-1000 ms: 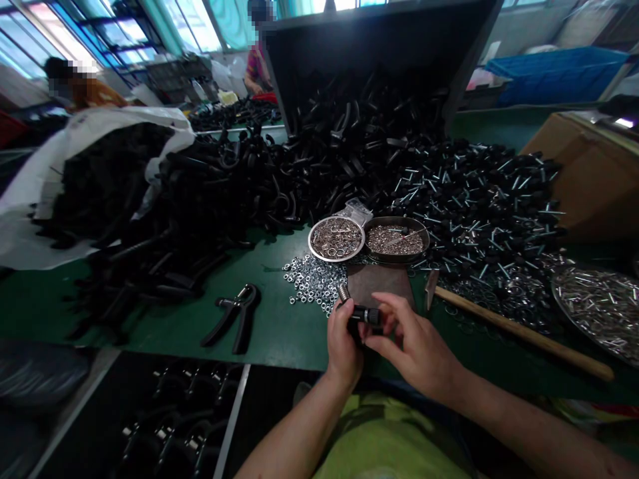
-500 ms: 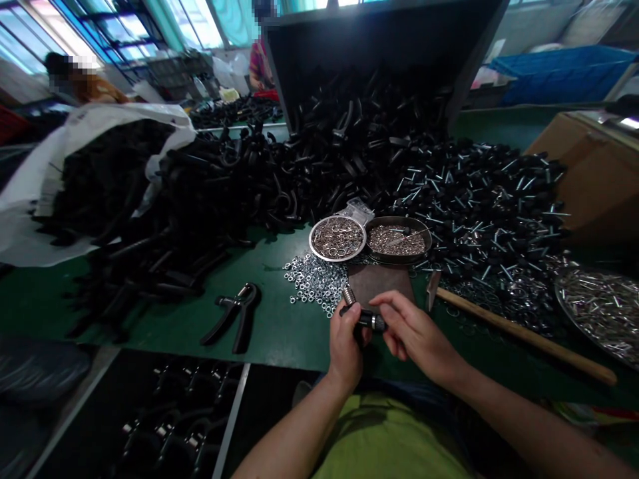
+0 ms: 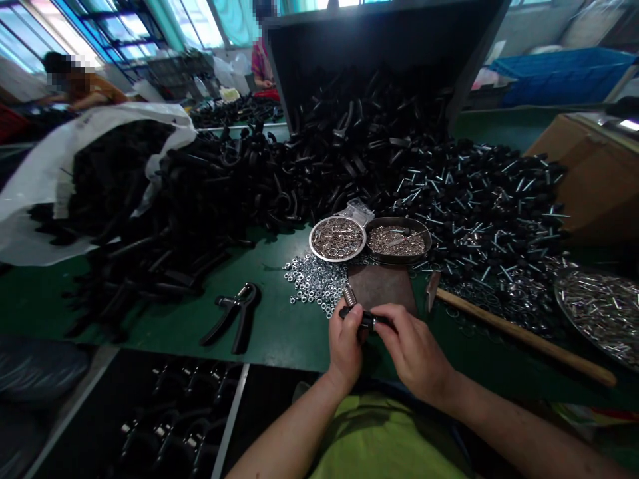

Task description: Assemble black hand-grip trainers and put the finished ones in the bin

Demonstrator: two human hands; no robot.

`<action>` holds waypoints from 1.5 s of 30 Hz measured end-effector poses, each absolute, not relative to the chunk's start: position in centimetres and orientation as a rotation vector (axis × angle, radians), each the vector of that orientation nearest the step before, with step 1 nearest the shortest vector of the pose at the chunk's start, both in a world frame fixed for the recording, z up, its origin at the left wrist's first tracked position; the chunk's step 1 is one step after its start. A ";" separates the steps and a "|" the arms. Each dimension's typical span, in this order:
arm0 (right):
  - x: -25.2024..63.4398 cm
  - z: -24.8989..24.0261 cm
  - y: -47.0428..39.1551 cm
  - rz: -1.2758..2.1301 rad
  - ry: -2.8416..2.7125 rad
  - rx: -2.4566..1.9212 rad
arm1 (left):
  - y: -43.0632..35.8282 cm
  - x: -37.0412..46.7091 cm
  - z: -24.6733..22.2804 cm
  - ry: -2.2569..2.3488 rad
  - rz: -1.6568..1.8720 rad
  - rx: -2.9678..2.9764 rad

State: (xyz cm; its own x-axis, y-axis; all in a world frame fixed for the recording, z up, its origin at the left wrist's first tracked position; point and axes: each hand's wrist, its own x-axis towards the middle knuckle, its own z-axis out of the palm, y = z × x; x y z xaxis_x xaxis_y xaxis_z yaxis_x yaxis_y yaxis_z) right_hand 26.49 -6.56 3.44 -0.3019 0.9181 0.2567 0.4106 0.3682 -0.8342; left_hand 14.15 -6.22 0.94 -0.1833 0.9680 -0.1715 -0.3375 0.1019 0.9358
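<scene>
In front of my body, my left hand (image 3: 344,346) is closed around a black hand grip strengthener (image 3: 367,320). Its coiled metal spring (image 3: 349,297) sticks up past my thumb, while my palm hides much of the rest. The fingers of my right hand (image 3: 417,349) are closed on the black knob at the strengthener's right end and mostly cover it. Just beyond both hands lies a flat brown metal plate (image 3: 383,286). Loose silver nuts (image 3: 314,283) are scattered to its left. Further left, another hand grip strengthener (image 3: 233,318) lies on the green table.
A round dish (image 3: 337,257) and an oval tin (image 3: 399,258) hold small metal parts. A wooden-handled hammer (image 3: 524,336) lies right, before a heap of black-headed screws (image 3: 479,199). Black handles (image 3: 259,179) pile up behind. More strengtheners sit in a black tray (image 3: 232,406). Two people work beyond.
My right hand has moved in from beside the knob, and its fingers have closed on it. My left hand holds the strengthener in nearly the same place.
</scene>
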 end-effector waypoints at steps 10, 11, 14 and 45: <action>25.2 3.9 -6.5 2.126 -0.565 -0.940 | -5.5 12.8 1.0 1.424 1.391 1.232; 25.0 3.8 -6.5 2.097 -0.525 -0.949 | -5.7 13.0 0.9 1.457 1.423 1.226; 24.8 3.1 -6.2 1.989 -0.539 -1.044 | -6.0 13.4 0.3 1.499 1.370 1.265; 22.0 2.1 12.5 0.446 -2.189 -1.445 | -2.4 12.7 -3.0 1.560 0.561 2.326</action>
State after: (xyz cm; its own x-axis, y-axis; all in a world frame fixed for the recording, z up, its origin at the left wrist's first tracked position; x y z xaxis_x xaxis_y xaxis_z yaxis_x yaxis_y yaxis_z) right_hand 21.97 12.51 2.11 -0.3299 0.9206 0.2090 0.7655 0.3904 -0.5115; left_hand 12.66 -2.45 -3.00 0.3399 0.9268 0.1597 0.8163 -0.3751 0.4394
